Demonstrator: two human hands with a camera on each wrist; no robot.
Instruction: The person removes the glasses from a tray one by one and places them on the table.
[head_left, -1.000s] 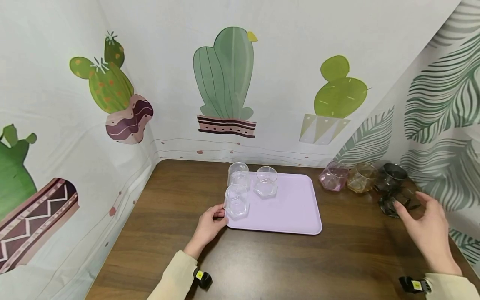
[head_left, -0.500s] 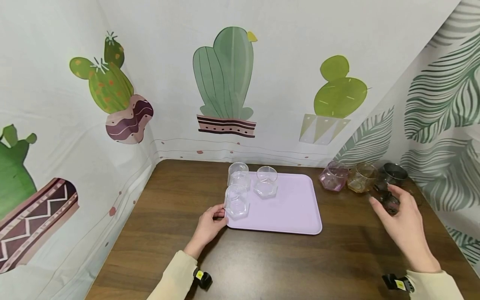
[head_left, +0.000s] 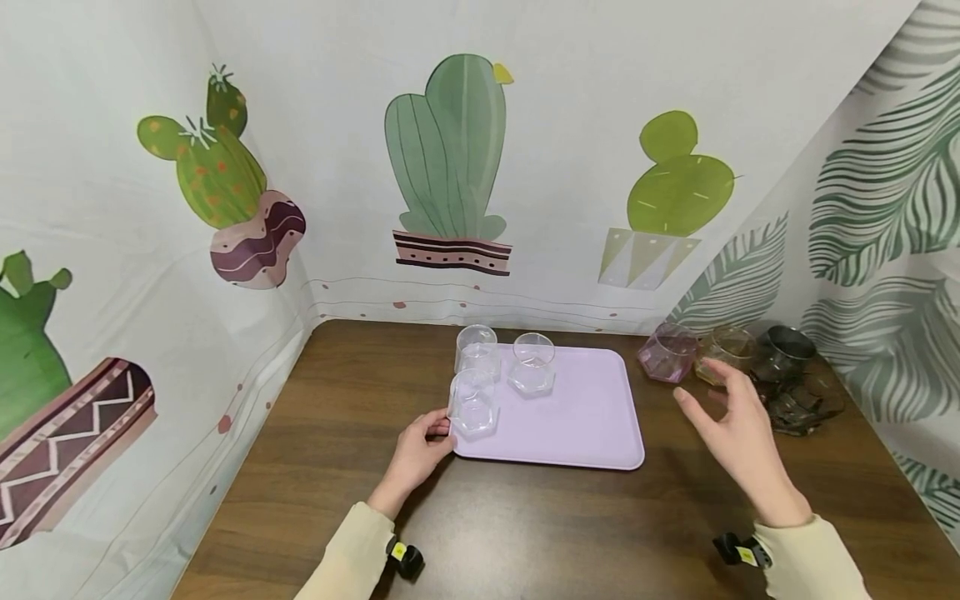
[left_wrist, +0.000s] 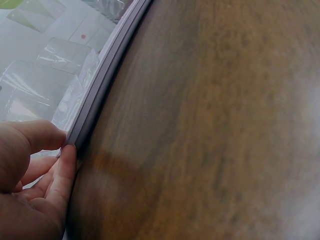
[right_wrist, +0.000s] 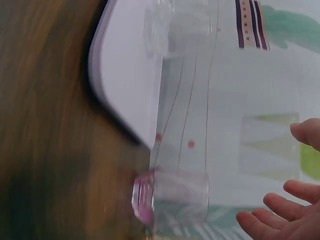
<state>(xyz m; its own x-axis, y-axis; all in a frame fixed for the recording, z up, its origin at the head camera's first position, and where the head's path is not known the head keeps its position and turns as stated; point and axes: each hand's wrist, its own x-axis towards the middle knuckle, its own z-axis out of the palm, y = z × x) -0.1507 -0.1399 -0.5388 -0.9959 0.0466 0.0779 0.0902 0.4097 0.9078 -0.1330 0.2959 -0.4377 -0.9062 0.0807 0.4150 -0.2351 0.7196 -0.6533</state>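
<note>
My left hand pinches the near left corner of a lilac tray between thumb and fingers; in the left wrist view the fingertips meet at the tray's rim. Clear glasses with hexagonal bases stand on the tray's left part: one at the front, one behind it, one to the right. My right hand, fingers spread and holding nothing, hovers right of the tray. Nearest to it are a pink glass and an amber glass, which the fingers partly cover.
Two dark grey glasses, one at the back and one in front, stand near the right edge of the brown wooden table. A cloth printed with cacti hangs directly behind the table.
My right hand has moved left from beside the front dark grey glass, past the back one, toward the pink and amber glasses. The left hand, tray and clear glasses stay put.
</note>
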